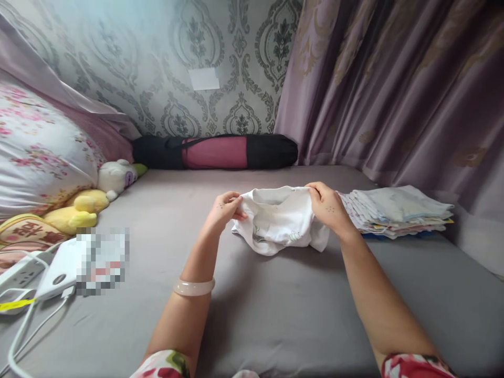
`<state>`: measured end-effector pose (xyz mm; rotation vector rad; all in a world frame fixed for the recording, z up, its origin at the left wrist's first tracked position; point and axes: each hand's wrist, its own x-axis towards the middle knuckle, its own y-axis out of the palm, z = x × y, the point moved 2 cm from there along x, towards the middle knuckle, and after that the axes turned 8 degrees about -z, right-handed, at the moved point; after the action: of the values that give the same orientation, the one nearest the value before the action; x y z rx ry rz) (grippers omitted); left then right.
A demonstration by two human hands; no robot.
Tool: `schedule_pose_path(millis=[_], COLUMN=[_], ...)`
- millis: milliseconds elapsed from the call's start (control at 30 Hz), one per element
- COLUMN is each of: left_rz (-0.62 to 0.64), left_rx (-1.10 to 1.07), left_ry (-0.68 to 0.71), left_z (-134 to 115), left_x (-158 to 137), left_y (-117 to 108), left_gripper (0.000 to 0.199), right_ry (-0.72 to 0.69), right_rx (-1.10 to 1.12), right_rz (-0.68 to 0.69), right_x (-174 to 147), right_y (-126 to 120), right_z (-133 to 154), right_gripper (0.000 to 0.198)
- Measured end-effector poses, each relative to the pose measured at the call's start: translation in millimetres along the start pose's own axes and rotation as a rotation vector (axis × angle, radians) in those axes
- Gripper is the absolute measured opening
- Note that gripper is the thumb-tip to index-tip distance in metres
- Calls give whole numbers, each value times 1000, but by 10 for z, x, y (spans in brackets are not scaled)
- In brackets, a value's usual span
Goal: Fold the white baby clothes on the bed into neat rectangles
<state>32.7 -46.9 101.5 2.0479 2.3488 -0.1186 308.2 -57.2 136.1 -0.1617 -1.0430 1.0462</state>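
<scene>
One head-worn view, forward and down from close above the grey sheet (283, 320), patterned wall (240, 47) beyond.

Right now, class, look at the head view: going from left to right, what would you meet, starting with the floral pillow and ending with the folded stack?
Floral pillow → white plush toy → pale bangle → left hand → white garment → right hand → stack of folded cloth.

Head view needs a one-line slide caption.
Left hand and right hand hold a white garment over a gray sheet, a folded fabric stack to the right.
</scene>
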Motion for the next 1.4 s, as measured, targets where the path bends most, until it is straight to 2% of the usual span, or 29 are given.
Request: schedule_pose_path(millis=[200,367,500,667,733,767,867,933,1067,1133,1267,1333,1400], left_rz=[56,13,-126,-419,-484,-471,-295,-205,-154,-184,-449,-440,-357], left_rx=[132,291,442,460,516,569,676,628,472,460,414,425,483], left_ry=[248,464,655,919,933,910,790,736,718,747,967,992,920], left_z=[-383,-663,-937,-1370,-1471,-1491,-1438,-1364,-1327,-1402,-1609,-1625,-1576], left_x=[-123,-192,-347,-608,-601,-564,-382,-274,-188,-199,-250,-215,-128], left_y=[-328,-633,-803,-917,-960,-979,-1023,-1042,-1018,-974,-882,-818,-754], left_gripper=[36,28,23,21,19,18,18,24,32,31,22,22,23], right_ry=[62,42,45,-19,-46,-59,-84,-83,-72,-74,-86,-107,-155], right_rx=[191,397,512,547,541,526,448,412,407,415,526,558,485], right_rz=[153,152,129,42,52,83,194,210,203,191,35,4,49], right_x=[112,200,296,464,526,552,609,631,654,677,767,812,846], right_y=[-138,-248,-437,-736,-748,-721,-579,-503,-482,-523,-597,-557,-462], right_z=[215,435,635,892,938,941,881,818,759,769,791,775,741], right_gripper=[30,39,40,36,37,37,35,35,35,33,35,36,34])
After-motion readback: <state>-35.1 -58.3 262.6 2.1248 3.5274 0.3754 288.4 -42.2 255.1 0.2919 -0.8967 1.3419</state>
